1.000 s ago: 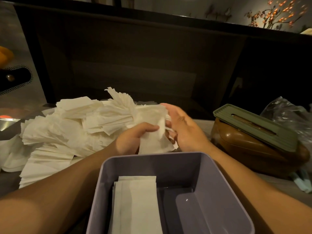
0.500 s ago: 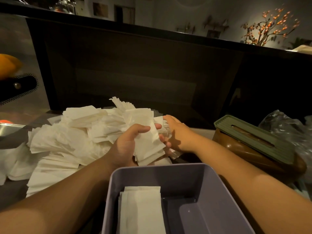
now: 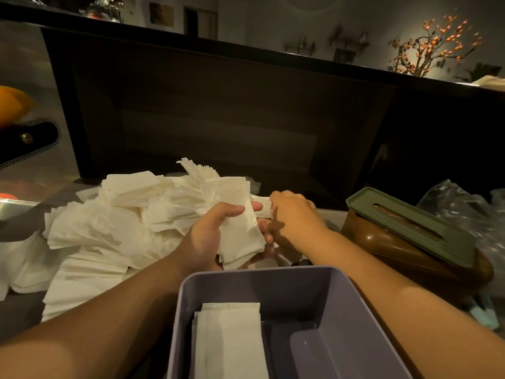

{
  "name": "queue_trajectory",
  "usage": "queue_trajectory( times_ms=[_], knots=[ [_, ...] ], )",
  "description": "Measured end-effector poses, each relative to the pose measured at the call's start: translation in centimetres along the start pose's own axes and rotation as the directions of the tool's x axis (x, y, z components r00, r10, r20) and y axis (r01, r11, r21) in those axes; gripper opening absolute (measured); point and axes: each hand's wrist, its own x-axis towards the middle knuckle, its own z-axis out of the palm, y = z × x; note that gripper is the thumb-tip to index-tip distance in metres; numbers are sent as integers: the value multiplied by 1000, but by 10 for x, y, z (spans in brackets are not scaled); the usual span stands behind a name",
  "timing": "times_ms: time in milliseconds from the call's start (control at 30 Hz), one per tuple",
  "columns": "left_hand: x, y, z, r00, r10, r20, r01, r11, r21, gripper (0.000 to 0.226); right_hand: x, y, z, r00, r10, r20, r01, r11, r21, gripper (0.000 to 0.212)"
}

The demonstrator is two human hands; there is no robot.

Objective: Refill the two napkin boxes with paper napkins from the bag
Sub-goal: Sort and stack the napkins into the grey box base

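Two hands on one thin stack of paper napkins [image 3: 240,236]: left hand [image 3: 207,236] wrapped round it, right hand [image 3: 295,217] seemingly pinching its far edge. Light, limp, quick to fan apart; best gripped across the middle, squared before going into the purple napkin box [image 3: 355,310].

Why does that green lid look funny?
The green lid sits tilted on the brown box, slanting instead of lying flat, so it isn't closed properly. Loose napkins also lie in a messy heap on the counter.

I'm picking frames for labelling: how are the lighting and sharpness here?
Head view: dim, warm light; dark counter front behind; wide-angle bending at the edges. The left hand and napkin bunch are fairly sharp. The right hand casts a shadow. Lit branches glow in the background.
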Motion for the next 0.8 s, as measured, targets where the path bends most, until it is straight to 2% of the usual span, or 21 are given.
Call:
queue_trajectory(
  times_ms=[67, 100, 200, 367, 467, 533, 633, 700, 733, 800],
  knots=[
    [1, 0, 0, 1000, -6, -4, 6, 1000, 20, 41, 7, -2, 5, 999, -46, 11, 43, 981, 191, 62],
    [2, 0, 0, 1000, -14, 2, 14, 1000, 11, 40, 11, -4, 7, 998, -44, 35, 35, 973, 229, 62],
    [2, 1, -2, 1000, -20, 16, 20, 1000, -19, 39, 24, -6, 17, 997, -26, 68, 16, 989, 144, 46],
    [-1, 0, 0, 1000, -8, 11, 9, 999, -46, 39, 18, 7, 12, 997, 55, -58, -53, 998, 44, 21],
    [-3, 1, 2, 1000, 15, 18, -13, 992, -126, 36, 5, 11, -3, 980, 106, -171, -62, 967, 245, 4],
    [-4, 0, 1, 999, 44, -2, -44, 987, -154, 35, -3, 14, -14, 953, 135, -272, -16, 917, 399, 8],
    [-1, -2, -3, 986, 110, -128, -119, 991, -64, 27, -20, 20, -30, 914, 105, -392, 116, 858, 501, 7],
    [1, -2, -4, 976, 138, -168, -147, 988, -42, 29, -31, 23, -37, 918, 111, -380, 182, 734, 654, 3],
    [1, -2, -4, 975, 142, -172, -153, 987, -54, 36, -37, 24, -39, 933, 130, -336, 191, 612, 767, 3],
    [2, -1, -2, 974, 144, -175, -160, 984, -77, 45, -46, 23, -36, 967, 150, -208, 163, 264, 951, 6]
  ],
)
